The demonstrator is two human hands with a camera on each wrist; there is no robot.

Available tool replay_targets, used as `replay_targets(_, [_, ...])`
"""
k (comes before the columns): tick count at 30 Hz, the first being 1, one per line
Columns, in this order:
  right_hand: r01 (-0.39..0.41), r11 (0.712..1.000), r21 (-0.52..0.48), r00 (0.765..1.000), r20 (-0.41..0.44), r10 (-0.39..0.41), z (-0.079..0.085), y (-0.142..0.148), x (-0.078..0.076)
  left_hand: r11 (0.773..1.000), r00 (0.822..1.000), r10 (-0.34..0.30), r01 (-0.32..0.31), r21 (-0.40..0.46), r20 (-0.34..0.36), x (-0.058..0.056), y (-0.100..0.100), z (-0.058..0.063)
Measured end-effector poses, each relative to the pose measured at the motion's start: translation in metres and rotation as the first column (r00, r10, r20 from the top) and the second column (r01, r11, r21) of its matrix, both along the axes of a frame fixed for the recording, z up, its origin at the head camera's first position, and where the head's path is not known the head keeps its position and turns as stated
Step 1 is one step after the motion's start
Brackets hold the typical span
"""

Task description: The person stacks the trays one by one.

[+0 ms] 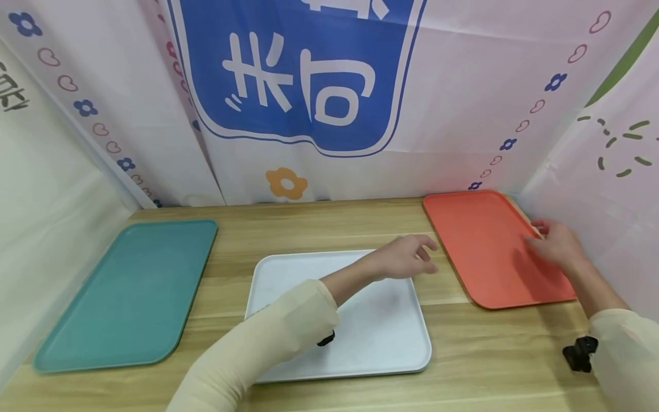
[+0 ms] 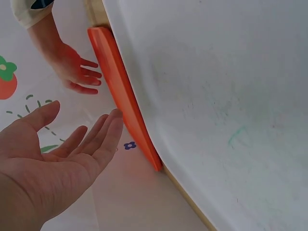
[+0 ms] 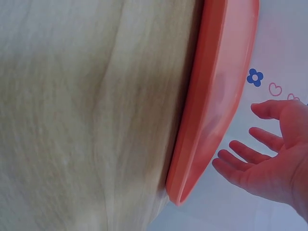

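Observation:
In the head view an orange-red tray (image 1: 479, 246) lies flat at the right of the table. My right hand (image 1: 556, 246) hovers at its right edge, fingers loosely spread and holding nothing; the right wrist view shows that same hand (image 3: 274, 154) beside the tray (image 3: 211, 96). Over the right part of a white tray (image 1: 360, 343) reaches my left hand (image 1: 404, 256), its fingers pointing toward the orange-red tray with nothing held. The left wrist view shows this left hand (image 2: 62, 163) with the palm visible and the fingers apart.
A teal tray (image 1: 128, 297) lies at the left of the wooden table (image 1: 319, 226). Printed cloth (image 1: 463, 103) hangs behind the table and along both sides, close to my right hand. A black wrist device (image 1: 580, 353) sits at the right sleeve.

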State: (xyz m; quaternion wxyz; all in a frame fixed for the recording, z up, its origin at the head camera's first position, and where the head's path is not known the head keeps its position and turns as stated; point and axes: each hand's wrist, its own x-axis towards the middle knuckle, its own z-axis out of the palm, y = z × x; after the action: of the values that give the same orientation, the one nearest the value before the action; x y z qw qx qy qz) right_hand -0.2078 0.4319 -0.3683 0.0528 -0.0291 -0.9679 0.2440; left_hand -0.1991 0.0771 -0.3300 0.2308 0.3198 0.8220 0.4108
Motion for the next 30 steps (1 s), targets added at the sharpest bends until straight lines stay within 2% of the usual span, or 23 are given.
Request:
replay_targets(5, [0.003, 1.000, 0.002, 1.000, 0.002, -0.003, -0.002, 0.002, -0.001, 1.000, 1.000, 0.005, -0.005, 0.019, 0.014, 0.000, 0.005, -0.003])
replay_targets(15, [0.009, 1.000, 0.016, 0.999, 0.045, -0.010, 0.000, 0.004, 0.000, 0.998, 0.992, 0.034, -0.039, 0.043, 0.121, 0.000, 0.017, -0.012])
replay_targets(19, [0.013, 1.000, 0.018, 0.997, 0.081, -0.015, 0.000, 0.007, -0.001, 0.995, 0.978, 0.057, -0.073, 0.069, 0.202, 0.002, 0.025, -0.016])
replay_targets(24, [0.012, 1.000, 0.009, 0.992, 0.126, -0.013, -0.001, 0.009, -0.001, 0.989, 0.948, 0.102, -0.130, 0.076, 0.301, 0.003, 0.037, -0.021])
replay_targets(30, [0.006, 1.000, 0.005, 0.989, 0.147, -0.006, -0.002, 0.011, 0.000, 0.985, 0.928, 0.145, -0.169, 0.041, 0.344, 0.006, 0.052, -0.027])
